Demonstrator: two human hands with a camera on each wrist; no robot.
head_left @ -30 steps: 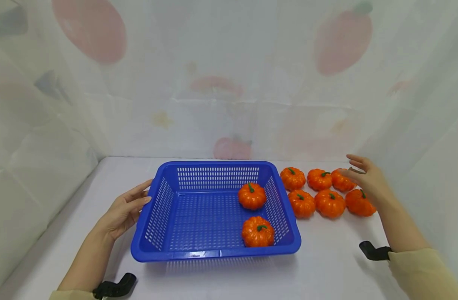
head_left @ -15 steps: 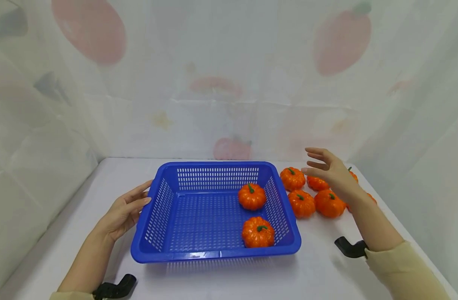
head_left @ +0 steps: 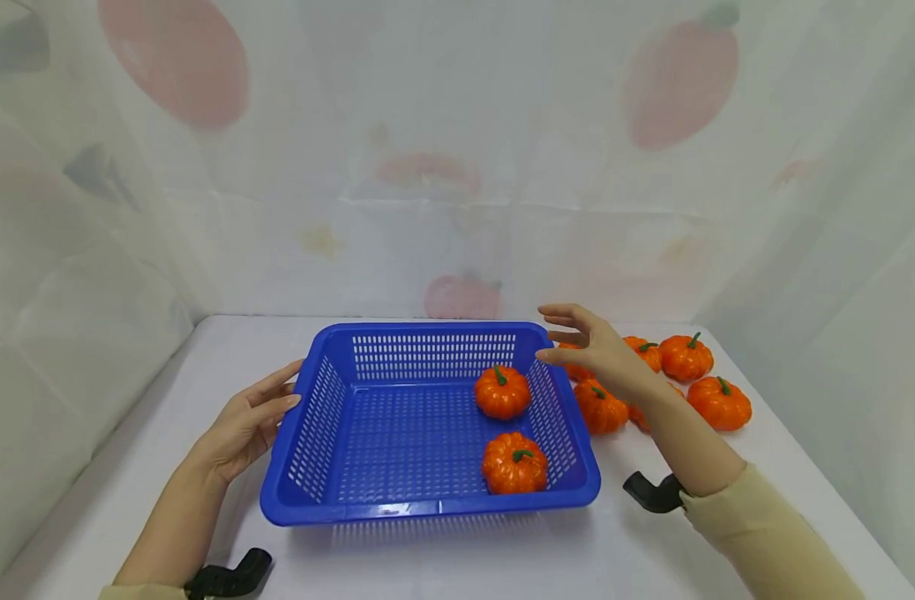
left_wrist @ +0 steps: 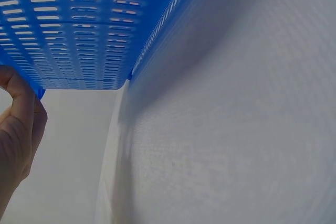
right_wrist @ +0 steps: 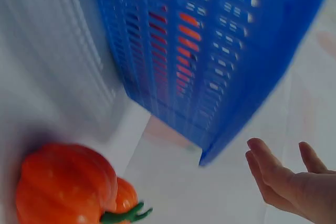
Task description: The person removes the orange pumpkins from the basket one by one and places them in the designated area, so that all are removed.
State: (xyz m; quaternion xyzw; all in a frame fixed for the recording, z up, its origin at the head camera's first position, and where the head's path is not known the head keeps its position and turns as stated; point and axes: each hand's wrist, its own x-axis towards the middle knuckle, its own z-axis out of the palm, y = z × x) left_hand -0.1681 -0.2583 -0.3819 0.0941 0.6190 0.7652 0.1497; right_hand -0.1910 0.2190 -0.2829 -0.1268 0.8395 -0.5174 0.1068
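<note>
A blue plastic basket (head_left: 386,507) with slotted walls stands on the white table. Two small orange pumpkins with green stems lie in its right half, one pumpkin (head_left: 502,392) behind the other pumpkin (head_left: 515,463). My left hand (head_left: 240,429) holds the basket's left rim between thumb and fingers. In the left wrist view, that hand (left_wrist: 18,124) is at the basket's slotted side. Above the basket's back right corner is my right hand (head_left: 596,354), fingers spread and holding nothing. In the right wrist view, the right hand (right_wrist: 296,182) shows a gap from the rim.
Several more pumpkins stand in two rows right of the basket, among them a front pumpkin (head_left: 720,403) and a back pumpkin (head_left: 686,358). My right hand and forearm partly cover some. A printed white curtain (head_left: 427,242) hangs behind the table (head_left: 442,567).
My right hand has moved left from over the far right pumpkins to the basket's right rim, with nothing in it. The left hand, basket and pumpkins stay where they were.
</note>
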